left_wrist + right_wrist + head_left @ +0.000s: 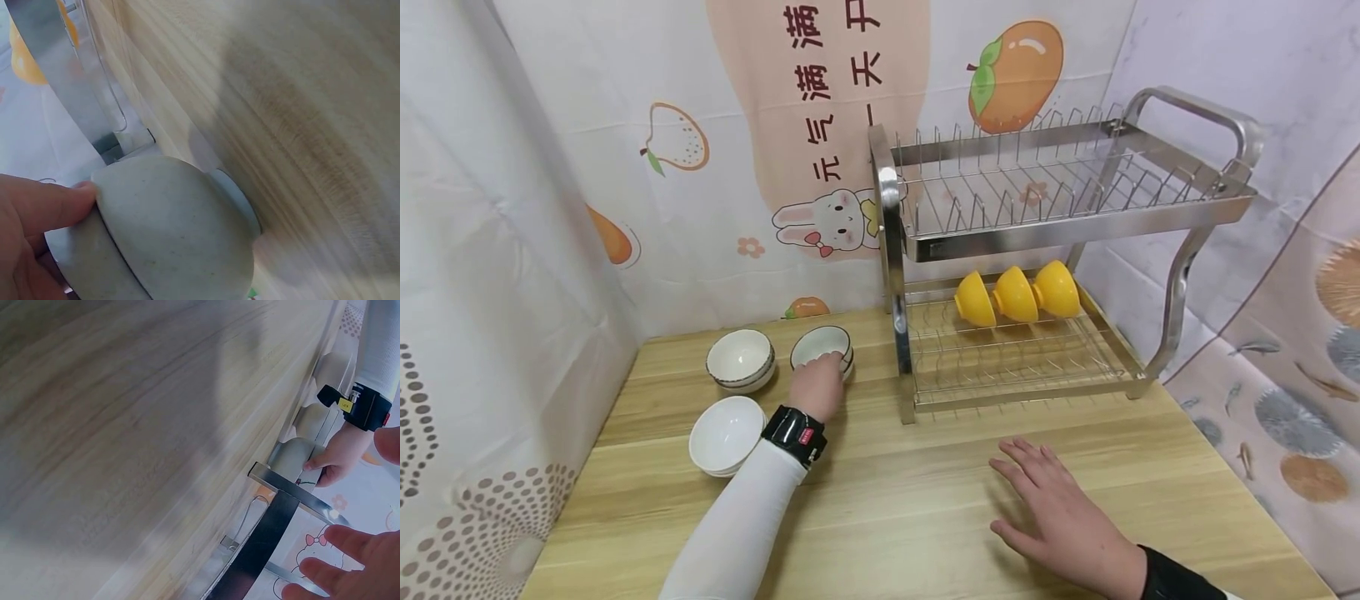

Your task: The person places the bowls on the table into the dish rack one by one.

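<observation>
My left hand is at a stack of two pale, dark-rimmed bowls at the back of the table. It grips the upper bowl at its edge; in the left wrist view the thumb presses the outer wall while the other fingers are partly hidden behind the rim. Beneath it the lower bowl stands on the wood. Left of this stack are speckled-rim bowls, with plain white bowls nearer. My right hand hovers over the table's right front, fingers spread and holding nothing.
A two-tier metal dish rack stands at the back right. Three yellow bowls sit tilted in a row on its lower tier. Printed curtains enclose the wooden table at the back and sides.
</observation>
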Tool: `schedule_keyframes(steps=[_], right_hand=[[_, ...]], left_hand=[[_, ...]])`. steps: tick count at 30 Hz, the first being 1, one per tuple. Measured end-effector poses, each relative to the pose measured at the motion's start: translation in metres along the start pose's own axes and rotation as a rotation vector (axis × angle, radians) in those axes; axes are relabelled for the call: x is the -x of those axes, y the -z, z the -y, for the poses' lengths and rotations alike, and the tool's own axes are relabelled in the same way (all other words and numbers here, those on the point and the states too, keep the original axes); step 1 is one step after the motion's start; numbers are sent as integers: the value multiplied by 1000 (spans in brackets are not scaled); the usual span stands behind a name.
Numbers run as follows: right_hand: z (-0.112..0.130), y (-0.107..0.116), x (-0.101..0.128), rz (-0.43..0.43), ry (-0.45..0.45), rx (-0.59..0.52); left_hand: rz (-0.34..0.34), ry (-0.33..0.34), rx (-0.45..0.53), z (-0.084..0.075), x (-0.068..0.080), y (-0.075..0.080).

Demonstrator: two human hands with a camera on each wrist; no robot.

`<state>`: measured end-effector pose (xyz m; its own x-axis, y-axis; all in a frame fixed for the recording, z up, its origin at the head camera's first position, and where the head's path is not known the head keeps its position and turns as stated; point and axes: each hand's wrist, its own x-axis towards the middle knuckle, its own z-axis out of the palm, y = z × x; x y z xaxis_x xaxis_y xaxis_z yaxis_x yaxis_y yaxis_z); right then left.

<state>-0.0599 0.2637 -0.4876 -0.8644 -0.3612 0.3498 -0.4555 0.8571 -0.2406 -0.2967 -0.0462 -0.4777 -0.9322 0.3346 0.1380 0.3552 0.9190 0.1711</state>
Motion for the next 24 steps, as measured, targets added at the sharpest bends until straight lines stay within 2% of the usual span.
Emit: schedule_keyframes(steps=[6, 15, 19, 24], right_hand=[[3, -2, 0, -15, 12, -2], [5, 0, 2, -20, 8, -16], [6, 1, 1, -8, 9, -26], [7, 1, -1, 0, 12, -35]], left_hand=[[-2, -5, 27, 4, 3, 0], [-46, -35, 47, 9, 4, 1], [-88, -51, 47, 11, 6, 4], [-165, -81, 64, 7, 20, 18]])
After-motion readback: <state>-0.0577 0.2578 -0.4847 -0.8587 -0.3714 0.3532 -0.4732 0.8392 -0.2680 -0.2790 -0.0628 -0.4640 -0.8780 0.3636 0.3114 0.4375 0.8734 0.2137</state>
